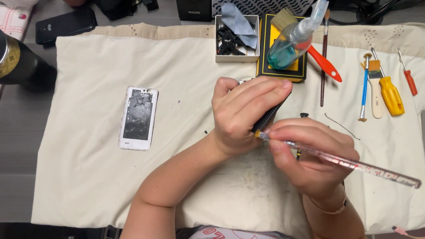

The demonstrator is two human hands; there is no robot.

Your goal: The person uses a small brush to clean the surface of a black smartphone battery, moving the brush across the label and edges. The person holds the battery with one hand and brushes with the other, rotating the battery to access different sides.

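On the cloth [98,160], right of the white phone back [138,118], my hands meet. My left hand [245,112] grips a dark phone part [268,117]. My right hand [311,159] pinches a clear long tool [349,165], its tip touching that part. I should hold the part steady and press gently, so the tip won't slip.

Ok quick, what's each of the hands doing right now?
Left hand: closed around a slim dark flat device, held on edge.
Right hand: closed on a long clear pink-patterned plastic tool, tip at the device.
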